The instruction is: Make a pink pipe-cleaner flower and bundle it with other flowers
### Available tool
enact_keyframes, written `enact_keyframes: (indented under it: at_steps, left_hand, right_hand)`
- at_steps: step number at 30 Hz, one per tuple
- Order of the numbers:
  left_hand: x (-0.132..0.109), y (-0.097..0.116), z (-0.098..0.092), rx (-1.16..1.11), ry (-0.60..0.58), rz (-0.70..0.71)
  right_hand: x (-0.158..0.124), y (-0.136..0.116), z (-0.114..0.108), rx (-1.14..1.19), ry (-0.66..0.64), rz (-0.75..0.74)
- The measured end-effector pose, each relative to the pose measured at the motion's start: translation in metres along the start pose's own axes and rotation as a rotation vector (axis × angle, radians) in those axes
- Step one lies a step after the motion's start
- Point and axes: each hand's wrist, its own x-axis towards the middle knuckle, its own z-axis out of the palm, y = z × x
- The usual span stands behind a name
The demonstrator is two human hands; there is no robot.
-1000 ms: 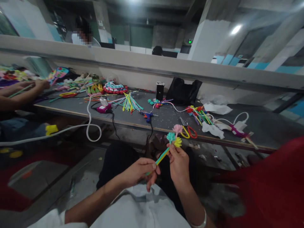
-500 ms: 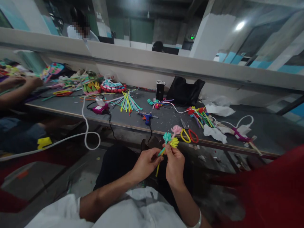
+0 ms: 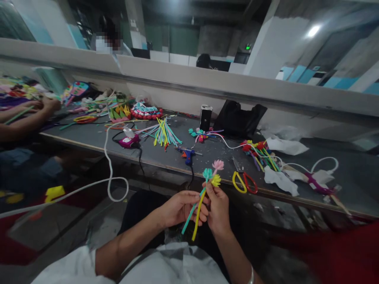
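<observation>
My right hand [image 3: 218, 205] pinches the stems of three fuzzy flowers just under their heads. The heads are teal [image 3: 207, 173], pink [image 3: 218, 165] and yellow [image 3: 216, 180]. A teal stem [image 3: 188, 220] and a yellow stem [image 3: 197, 221] hang down side by side below the fingers. My left hand [image 3: 185, 205] is at the stems from the left, its thumb and index finger closed on the teal one. Past the hands, on the table [image 3: 160, 157], lie a blue glue gun [image 3: 187, 155] and scissors with yellow and red handles [image 3: 245, 182].
Loose pipe cleaners [image 3: 166, 132], a purple glue gun [image 3: 129, 141], a black bag [image 3: 238, 118], finished flowers [image 3: 201, 134] and crumpled white paper [image 3: 281, 179] lie on the table. A white cable [image 3: 109, 165] loops off the front edge. Another person's hands [image 3: 49, 105] work at far left.
My left fingers have opened out somewhat and shifted along the stems, and both stems now show at fuller length. The camera view has turned slightly.
</observation>
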Motion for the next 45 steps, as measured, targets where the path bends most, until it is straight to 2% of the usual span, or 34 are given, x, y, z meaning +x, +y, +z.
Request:
enact_keyframes:
  at_steps: [2,4,6,10,12,16,19,20,21,22,24,25,28,30,32,36,40,43,45]
  left_hand:
    - [0.001,0.006,-0.003,0.013,-0.018,-0.015]
    - [0.002,0.012,-0.006,0.073,-0.003,-0.013]
    - [0.005,0.017,-0.009,0.18,0.051,-0.004]
    - [0.016,0.024,-0.015,0.517,0.238,0.04]
    - [0.018,0.027,-0.018,0.628,0.235,0.033]
    - [0.011,0.037,-0.031,0.689,0.068,-0.207]
    - [0.003,0.048,-0.048,0.807,0.066,-0.356]
    - [0.003,0.052,-0.053,0.859,0.104,-0.352]
    - [0.004,0.055,-0.057,0.917,0.163,-0.275]
    - [0.006,0.057,-0.059,0.941,0.239,-0.14]
    - [0.014,0.058,-0.057,0.897,0.363,0.155]
    - [0.019,0.056,-0.052,0.845,0.41,0.239]
    - [0.034,0.045,-0.03,0.689,0.446,0.345]
    - [0.044,0.037,-0.016,0.559,0.446,0.353]
    - [0.051,0.031,-0.007,0.365,0.457,0.297]
    - [0.057,0.03,-0.006,0.139,0.438,0.202]
    - [0.053,0.033,-0.011,0.097,0.397,0.18]
    - [0.05,0.034,-0.016,0.14,0.415,0.201]
    - [0.049,0.034,-0.02,0.157,0.424,0.191]
  right_hand:
    - [0.005,0.0,0.003,0.041,-0.059,0.06]
    - [0.012,0.002,0.005,0.035,-0.071,0.044]
    - [0.019,0.004,0.006,-0.012,-0.035,-0.025]
    - [0.037,0.009,0.004,-0.079,0.032,-0.101]
    - [0.046,0.009,0.002,-0.084,0.054,-0.115]
    - [0.06,0.005,-0.003,-0.096,0.12,-0.17]
    - [0.065,0.003,-0.007,-0.106,0.151,-0.191]
    - [0.067,0.003,-0.007,-0.109,0.158,-0.191]
    - [0.068,0.002,-0.007,-0.112,0.165,-0.189]
    - [0.068,0.002,-0.006,-0.116,0.171,-0.186]
    - [0.069,0.002,-0.004,-0.126,0.181,-0.181]
    - [0.069,0.002,-0.002,-0.132,0.183,-0.18]
    - [0.068,0.004,0.005,-0.143,0.174,-0.175]
    - [0.066,0.006,0.009,-0.143,0.154,-0.158]
    - [0.062,0.007,0.013,-0.136,0.126,-0.134]
    - [0.056,0.006,0.016,-0.1,0.068,-0.093]
    - [0.055,0.007,0.015,-0.145,0.067,-0.123]
    - [0.056,0.011,0.013,-0.237,0.094,-0.191]
    - [0.057,0.015,0.011,-0.264,0.067,-0.202]
